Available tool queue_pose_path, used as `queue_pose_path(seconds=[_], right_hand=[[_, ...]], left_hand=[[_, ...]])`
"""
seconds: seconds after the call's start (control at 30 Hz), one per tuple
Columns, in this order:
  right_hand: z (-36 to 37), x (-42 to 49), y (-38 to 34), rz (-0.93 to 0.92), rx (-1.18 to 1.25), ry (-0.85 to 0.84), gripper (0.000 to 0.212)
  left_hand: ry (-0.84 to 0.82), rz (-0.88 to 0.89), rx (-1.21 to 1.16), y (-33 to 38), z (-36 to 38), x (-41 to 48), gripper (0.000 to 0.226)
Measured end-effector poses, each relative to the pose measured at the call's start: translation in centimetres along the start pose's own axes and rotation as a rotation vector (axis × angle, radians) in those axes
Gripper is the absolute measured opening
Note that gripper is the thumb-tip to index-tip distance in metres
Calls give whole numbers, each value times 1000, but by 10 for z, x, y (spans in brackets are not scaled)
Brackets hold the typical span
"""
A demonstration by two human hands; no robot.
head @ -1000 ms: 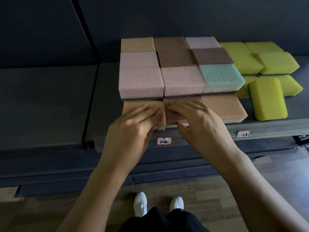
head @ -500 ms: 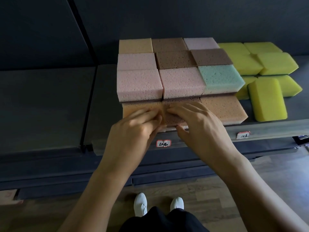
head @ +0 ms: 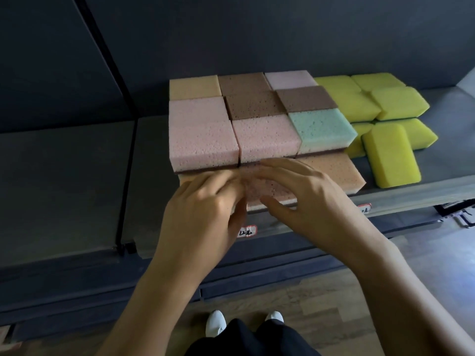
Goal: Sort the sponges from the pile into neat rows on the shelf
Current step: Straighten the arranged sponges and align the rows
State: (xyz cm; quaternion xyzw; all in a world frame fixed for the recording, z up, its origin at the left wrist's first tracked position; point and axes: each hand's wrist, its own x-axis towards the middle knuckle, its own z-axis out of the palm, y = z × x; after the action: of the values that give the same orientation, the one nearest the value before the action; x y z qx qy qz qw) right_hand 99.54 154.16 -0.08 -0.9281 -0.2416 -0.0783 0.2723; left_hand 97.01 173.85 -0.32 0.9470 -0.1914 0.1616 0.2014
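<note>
A block of square sponges stands in tidy rows on the dark shelf (head: pixel 401 195): pink sponges (head: pixel 203 140), brown sponges (head: pixel 254 105) and one green sponge (head: pixel 321 127). A lower front row lies at the shelf edge. My left hand (head: pixel 205 209) covers and grips the front-left tan sponge (head: pixel 184 178), fingers on top and thumb at its front. My right hand (head: pixel 305 199) arches over the middle pinkish-brown sponge (head: pixel 270 188), fingers spread, thumb near its front edge. An orange sponge (head: pixel 334 168) sits to the right of it.
Several yellow sponges (head: pixel 390 155) lie loosely on the right part of the shelf. Price labels (head: pixel 247 231) are stuck to the shelf's front lip. A bare dark shelf section (head: pixel 64 181) extends to the left, past a black upright (head: pixel 127 160). Wooden floor and my white shoes are below.
My right hand's fingers have lifted and spread from lying flat on the middle front sponge. My left hand stays on the front-left tan sponge.
</note>
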Motion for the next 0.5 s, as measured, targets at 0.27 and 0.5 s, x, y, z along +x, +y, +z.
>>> queue_pose_path(seconds=[0.27,0.5], right_hand=[[-28,-28,17,191,-55,254,28],[-58,-45,74,349,-163,383,30]], left_hand=[[-29,181,-91,25,10,38,21],[-65,259,-131,73,41,75,19]])
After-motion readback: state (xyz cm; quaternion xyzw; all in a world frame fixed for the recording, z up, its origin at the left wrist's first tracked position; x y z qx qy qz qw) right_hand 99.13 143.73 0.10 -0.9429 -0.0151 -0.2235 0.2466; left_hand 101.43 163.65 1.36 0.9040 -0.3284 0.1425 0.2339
